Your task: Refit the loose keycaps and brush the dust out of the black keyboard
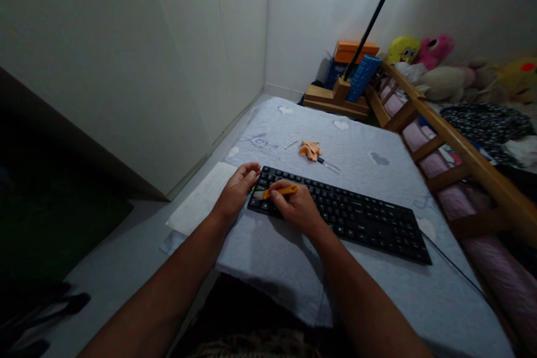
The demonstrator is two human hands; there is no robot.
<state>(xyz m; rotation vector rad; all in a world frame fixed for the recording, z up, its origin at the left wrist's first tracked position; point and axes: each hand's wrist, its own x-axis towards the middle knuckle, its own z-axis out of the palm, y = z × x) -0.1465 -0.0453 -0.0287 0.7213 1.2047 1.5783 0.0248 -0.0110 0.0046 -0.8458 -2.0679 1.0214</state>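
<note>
A black keyboard (369, 221) lies at a slant across the light blue cloth. Against its left end rests my left hand (237, 193), fingers stretched forward along the edge and not wrapped round it. My right hand (293, 207) is closed on a small brush (285, 191) with an orange-yellow handle. The pale bristles touch the keys at the keyboard's left end. Beyond the keyboard lie a crumpled orange cloth (309, 150), a thin two-pronged tool (330, 165) with a dark handle, and a slim white stick (291, 145).
White paper or cloth (201, 198) lies at the table's left edge. The keyboard's cable (453, 263) runs off right. A wooden bed rail (461, 145) borders the right side, with plush toys beyond. A lamp pole on a wooden base (327, 95) and an orange box (354, 51) stand behind.
</note>
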